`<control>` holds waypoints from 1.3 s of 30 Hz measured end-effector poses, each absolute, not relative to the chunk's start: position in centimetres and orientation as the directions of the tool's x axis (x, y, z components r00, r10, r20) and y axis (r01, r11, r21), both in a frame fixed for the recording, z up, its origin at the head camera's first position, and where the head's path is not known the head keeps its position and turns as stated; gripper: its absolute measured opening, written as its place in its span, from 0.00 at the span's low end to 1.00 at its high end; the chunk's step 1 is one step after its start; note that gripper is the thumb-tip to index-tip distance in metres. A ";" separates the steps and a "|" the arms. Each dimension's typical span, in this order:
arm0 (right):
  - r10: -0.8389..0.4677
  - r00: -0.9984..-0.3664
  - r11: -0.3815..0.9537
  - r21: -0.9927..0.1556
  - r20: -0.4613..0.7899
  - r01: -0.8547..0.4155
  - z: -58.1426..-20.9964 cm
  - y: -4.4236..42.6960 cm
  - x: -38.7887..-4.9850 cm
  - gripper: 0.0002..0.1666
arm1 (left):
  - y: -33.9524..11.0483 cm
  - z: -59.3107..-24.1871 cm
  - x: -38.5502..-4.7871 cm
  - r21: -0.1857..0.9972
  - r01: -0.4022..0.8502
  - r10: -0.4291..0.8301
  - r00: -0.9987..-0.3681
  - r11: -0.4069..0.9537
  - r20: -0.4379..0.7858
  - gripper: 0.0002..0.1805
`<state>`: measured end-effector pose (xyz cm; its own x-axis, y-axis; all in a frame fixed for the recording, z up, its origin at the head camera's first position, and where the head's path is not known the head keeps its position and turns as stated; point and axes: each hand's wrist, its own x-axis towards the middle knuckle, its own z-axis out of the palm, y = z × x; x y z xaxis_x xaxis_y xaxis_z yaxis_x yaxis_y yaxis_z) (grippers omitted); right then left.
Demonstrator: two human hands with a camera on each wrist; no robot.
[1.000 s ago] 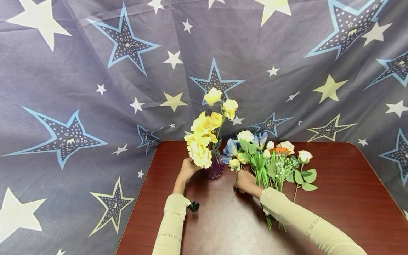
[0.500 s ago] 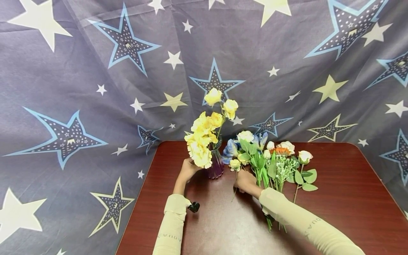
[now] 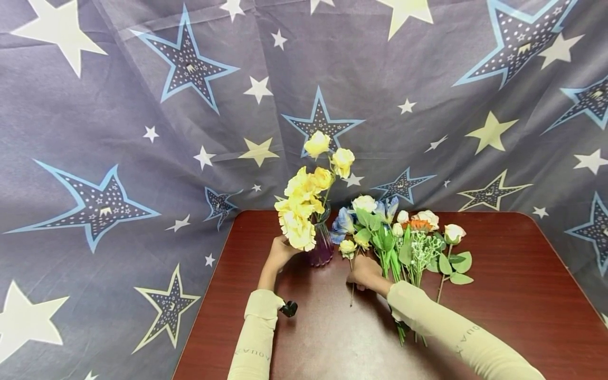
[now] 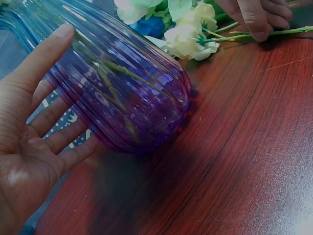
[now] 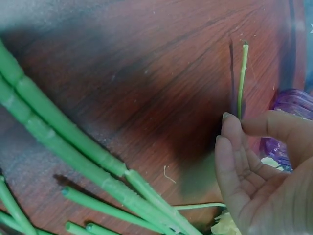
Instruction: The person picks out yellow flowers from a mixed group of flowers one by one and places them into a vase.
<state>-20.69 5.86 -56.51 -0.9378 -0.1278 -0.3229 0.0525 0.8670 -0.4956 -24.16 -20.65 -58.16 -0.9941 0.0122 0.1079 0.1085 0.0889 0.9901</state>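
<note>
My left hand point(image 3: 281, 253) holds a ribbed glass vase point(image 3: 321, 249), with the thumb on its near side and the fingers behind. In the left wrist view the vase point(image 4: 132, 83) shades from blue to purple, and stems show through the glass. Yellow flowers point(image 3: 300, 208) stand in it, leaning over the left hand. To the right of the vase, my right hand point(image 3: 366, 272) pinches the thin stem of a small yellow flower point(image 3: 347, 248). The right wrist view shows thumb and fingertips closed on this green stem point(image 5: 242, 78), its cut end sticking out past them.
Blue irises point(image 3: 343, 221), white flowers and leafy green stems point(image 3: 391, 258) lie in a pile right of and under my right forearm. A pale pink rose point(image 3: 454, 234) lies at the pile's right side. The reddish-brown table point(image 3: 328, 338) meets a star-patterned cloth point(image 3: 380, 132) behind.
The small yellow flower in my right hand has shifted slightly left and toward me, and its stem stands straighter in the head view. My left hand and the vase stay put.
</note>
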 end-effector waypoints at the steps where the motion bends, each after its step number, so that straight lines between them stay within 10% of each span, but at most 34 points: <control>1: -0.132 -0.938 0.866 -0.499 -0.319 0.048 -56.5 5.9 -20.6 0.13 | -20.7 -58.1 -24.1 0.990 0.110 0.018 -0.994 0.086 0.109 0.22; 39: -0.128 -0.925 0.780 -0.612 -0.358 0.129 -56.4 6.3 -20.5 0.16 | -20.4 -55.0 -22.6 0.990 0.104 0.062 -0.993 0.094 0.099 0.22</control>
<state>-20.54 6.31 -56.38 -0.9250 -0.1280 -0.3577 0.1288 0.7801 -0.6123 -22.57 -20.44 -55.04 -0.9932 0.0619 0.0987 0.1042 0.0940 0.9901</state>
